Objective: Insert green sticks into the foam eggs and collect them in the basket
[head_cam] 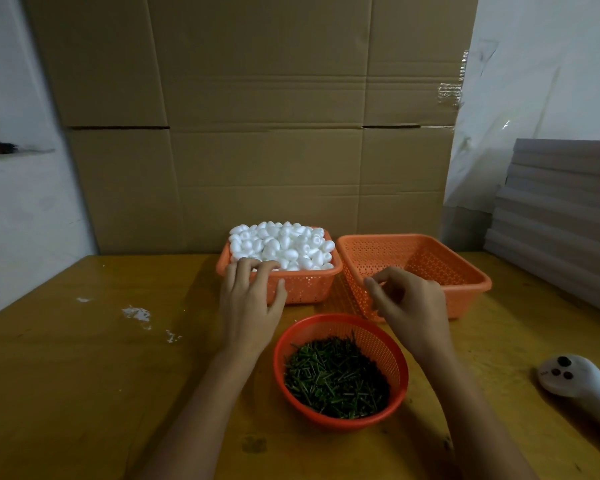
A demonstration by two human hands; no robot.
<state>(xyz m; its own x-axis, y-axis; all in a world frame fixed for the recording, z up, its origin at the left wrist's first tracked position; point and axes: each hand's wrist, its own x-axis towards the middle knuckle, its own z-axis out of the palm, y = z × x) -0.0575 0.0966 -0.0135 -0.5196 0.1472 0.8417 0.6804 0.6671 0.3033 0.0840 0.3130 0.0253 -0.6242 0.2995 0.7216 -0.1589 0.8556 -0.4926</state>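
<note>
Many white foam eggs (284, 244) fill an orange square basket (302, 289) at the table's centre back. My left hand (250, 303) reaches over that basket's near rim, fingertips curled down onto the front eggs; whether they hold one is hidden. To the right, a second orange square basket (440, 268) has nothing visible in it. A round red basket (388, 344) of green sticks (336, 379) sits nearest me. My right hand (409, 306) hovers in front of the second basket, fingers loosely curled, nothing visible between them.
A yellow wooden table (84, 375) carries everything, with white foam crumbs (137, 313) at the left. A white handheld device (582, 386) lies at the right edge. Flat cardboard (257, 133) stands behind, and stacked grey boards (561, 209) sit at the right.
</note>
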